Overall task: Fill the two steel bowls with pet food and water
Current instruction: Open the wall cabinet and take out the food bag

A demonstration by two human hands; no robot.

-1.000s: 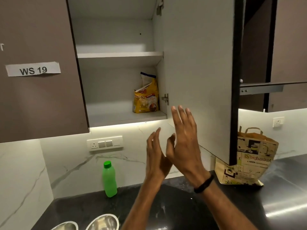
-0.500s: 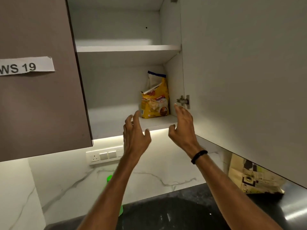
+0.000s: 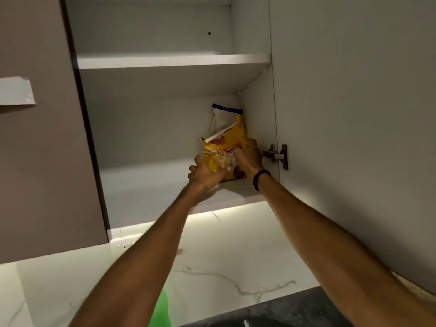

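Note:
A yellow pet food bag [image 3: 223,143] with a folded white and blue top stands at the right end of the lower cabinet shelf [image 3: 151,185]. My left hand [image 3: 204,172] holds the bag's lower left side. My right hand [image 3: 249,154], with a black band on the wrist, grips the bag's right side, fingers curled round its edge. A green water bottle [image 3: 162,310] shows partly behind my left forearm, low on the counter. The steel bowls are out of view.
The open cabinet door [image 3: 354,138] hangs close on the right with its hinge [image 3: 279,156] beside my right hand. An upper shelf [image 3: 174,61] sits above. A closed brown cabinet door [image 3: 42,138] is on the left. Marble backsplash [image 3: 224,267] and dark counter [image 3: 295,312] lie below.
Both hands rose from below the shelf into the cabinet and took hold of the yellow bag. The view tilted up and closer; bowls and paper bag left the frame.

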